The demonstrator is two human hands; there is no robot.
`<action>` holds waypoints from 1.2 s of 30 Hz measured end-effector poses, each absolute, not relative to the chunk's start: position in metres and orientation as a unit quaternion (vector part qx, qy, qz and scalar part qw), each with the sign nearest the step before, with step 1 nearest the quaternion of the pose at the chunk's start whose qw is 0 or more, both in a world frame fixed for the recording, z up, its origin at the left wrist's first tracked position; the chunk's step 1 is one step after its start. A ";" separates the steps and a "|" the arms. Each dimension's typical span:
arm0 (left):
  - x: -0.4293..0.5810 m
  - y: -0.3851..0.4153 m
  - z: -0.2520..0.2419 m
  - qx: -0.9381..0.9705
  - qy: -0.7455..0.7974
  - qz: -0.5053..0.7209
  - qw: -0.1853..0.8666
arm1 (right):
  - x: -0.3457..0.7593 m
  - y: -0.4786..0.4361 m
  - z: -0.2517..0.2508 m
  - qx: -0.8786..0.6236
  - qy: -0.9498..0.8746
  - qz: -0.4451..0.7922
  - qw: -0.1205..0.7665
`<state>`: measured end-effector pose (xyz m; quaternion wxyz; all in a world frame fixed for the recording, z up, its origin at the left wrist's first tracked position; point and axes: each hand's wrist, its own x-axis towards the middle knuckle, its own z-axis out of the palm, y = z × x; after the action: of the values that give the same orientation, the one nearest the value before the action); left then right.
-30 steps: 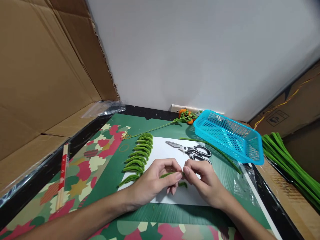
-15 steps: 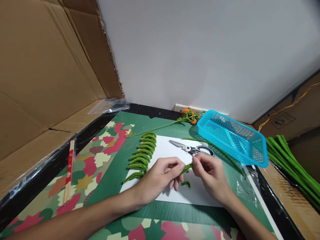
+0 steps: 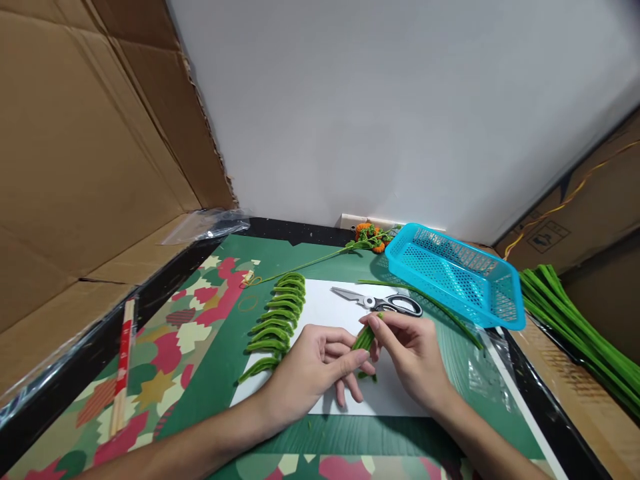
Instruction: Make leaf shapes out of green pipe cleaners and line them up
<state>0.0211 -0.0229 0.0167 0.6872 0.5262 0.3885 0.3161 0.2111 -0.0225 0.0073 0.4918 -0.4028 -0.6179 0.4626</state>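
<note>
A person's two bare hands meet above a sheet of white paper point(image 3: 327, 300) on a worktop point(image 3: 295, 231). Thumb and fingers of the right hand point(image 3: 413, 350) pinch the upper end of a fuzzy green piece point(image 3: 365, 339), which slants down toward the left hand point(image 3: 323, 363). The left hand's fingers are loosely curled and partly spread around the lower end; whether they grip it cannot be told. Below the held piece, a green scrap point(image 3: 369, 377) shows on the paper, partly hidden by the fingers.

Along the paper's left edge, curved green strips point(image 3: 280, 313) lie in a row, their outer tips reaching over the green mat point(image 3: 220, 360). Scissors point(image 3: 370, 301) lie beyond the hands, blades pointing left, their handles partly behind the right hand. A long green stem point(image 3: 440, 310) runs past them, near a blue basket point(image 3: 520, 303) at the right.

Behind, orange flowers point(image 3: 369, 231) rest close to the wall point(image 3: 350, 120). Chopsticks point(image 3: 123, 367) in a red-and-white sleeve lie at far left on patterned paper point(image 3: 155, 390); a bundle of green stems point(image 3: 575, 327) sits at far right.
</note>
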 end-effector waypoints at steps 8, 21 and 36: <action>0.021 -0.024 0.013 0.513 0.443 0.309 0.667 | 0.210 -0.021 -0.009 -0.451 -0.728 0.230 0.462; 0.023 -0.024 0.010 0.514 0.426 0.309 0.678 | 0.210 -0.020 0.002 -0.420 -0.681 0.314 0.511; 0.022 -0.022 0.011 0.501 0.435 0.283 0.693 | 0.209 -0.026 -0.002 -0.319 -0.760 0.256 0.506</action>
<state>0.0222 -0.0225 0.0107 0.6929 0.5008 0.4349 0.2828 0.2088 -0.0255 -0.0017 0.5057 -0.3186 -0.7597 0.2563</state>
